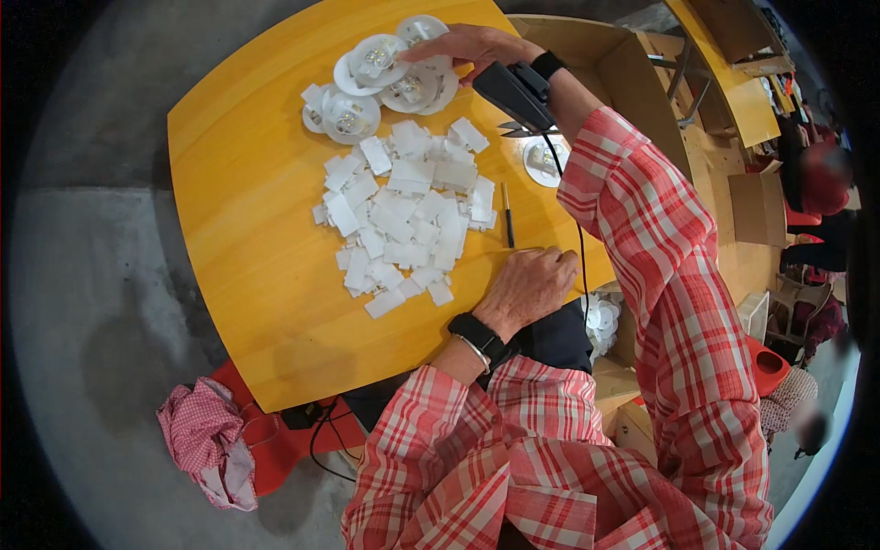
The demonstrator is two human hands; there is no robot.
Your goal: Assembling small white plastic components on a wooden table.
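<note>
My right hand (463, 46) reaches over a pile of white round lamp-like discs at the table's far edge. Its longest visible finger touches the discs, the fingers look apart, and no disc is lifted. One such disc (378, 60) lies on top, its middle clear and shiny; another disc (351, 119) sits nearer. On the table's near right edge rests my left hand (530, 286), fingers curled under; whatever they hold is hidden. Just beyond it lies a thin dark-handled tool (508, 216). A heap of small white rectangular pieces (403, 215) covers the table's middle.
Scissors (521, 130) and a single white disc (544, 162) lie under my right forearm on the yellow table (247, 238). A black device (513, 96) with a cable stands by my right wrist. Cardboard boxes (632, 82) flank the right side; pink checked cloth (206, 431) hangs at lower left.
</note>
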